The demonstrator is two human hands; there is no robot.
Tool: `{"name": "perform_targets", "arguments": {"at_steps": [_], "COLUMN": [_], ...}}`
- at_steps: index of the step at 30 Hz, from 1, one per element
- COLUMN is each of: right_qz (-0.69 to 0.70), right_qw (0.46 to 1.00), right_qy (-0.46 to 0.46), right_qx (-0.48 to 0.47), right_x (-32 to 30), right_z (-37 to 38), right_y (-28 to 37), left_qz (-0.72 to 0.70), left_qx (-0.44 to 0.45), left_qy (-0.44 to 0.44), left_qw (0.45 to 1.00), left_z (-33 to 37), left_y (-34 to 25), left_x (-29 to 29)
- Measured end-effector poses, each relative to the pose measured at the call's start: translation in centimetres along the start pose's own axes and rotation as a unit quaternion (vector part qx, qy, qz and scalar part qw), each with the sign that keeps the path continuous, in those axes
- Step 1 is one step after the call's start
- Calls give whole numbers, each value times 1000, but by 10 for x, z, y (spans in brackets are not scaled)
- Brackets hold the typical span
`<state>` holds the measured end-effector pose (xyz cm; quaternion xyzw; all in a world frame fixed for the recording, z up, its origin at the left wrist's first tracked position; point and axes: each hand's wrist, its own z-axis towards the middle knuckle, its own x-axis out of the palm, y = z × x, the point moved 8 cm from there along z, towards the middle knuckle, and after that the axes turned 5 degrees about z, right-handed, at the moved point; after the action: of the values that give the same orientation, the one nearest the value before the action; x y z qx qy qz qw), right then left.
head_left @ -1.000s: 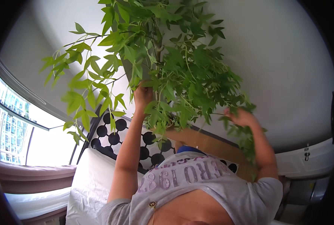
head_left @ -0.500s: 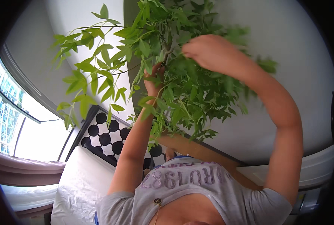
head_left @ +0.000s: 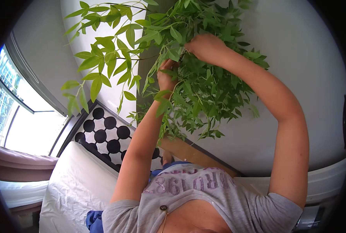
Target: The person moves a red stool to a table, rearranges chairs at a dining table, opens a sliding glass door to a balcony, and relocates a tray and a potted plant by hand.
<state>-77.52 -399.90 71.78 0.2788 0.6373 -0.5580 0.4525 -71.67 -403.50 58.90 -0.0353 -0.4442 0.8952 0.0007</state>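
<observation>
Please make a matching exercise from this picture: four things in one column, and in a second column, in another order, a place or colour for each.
Things:
1. left hand
2. right hand
3. black-and-white dotted panel
4. window

Places or colours:
a. higher up, at the top of the plant
b. far left, bright
c. among the leaves, lower of the two
d. below the leaves, beside the white bedding

Pairs: 1-c, 2-a, 3-d, 4-b

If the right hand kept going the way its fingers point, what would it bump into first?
Probably just more of the leafy green plant. The right hand is already in among the leaves, fingers aimed toward the left hand, which seems the next thing in that line. Depth is hard to judge here.
</observation>
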Motion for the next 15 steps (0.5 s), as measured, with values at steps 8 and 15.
{"name": "perform_targets", "arguments": {"at_steps": [8, 15], "right_qz": [-121, -91], "right_qw": [987, 991], "right_qy": [12, 53], "right_qx": [-103, -84], "right_x": [-7, 3], "right_z": [-11, -10], "right_y": [39, 32], "left_qz": [8, -40], "left_qx": [23, 7], "left_qy": [1, 5], "left_qw": [1000, 999], "left_z": [3, 5], "left_y": [7, 5], "left_x": [8, 9]}}
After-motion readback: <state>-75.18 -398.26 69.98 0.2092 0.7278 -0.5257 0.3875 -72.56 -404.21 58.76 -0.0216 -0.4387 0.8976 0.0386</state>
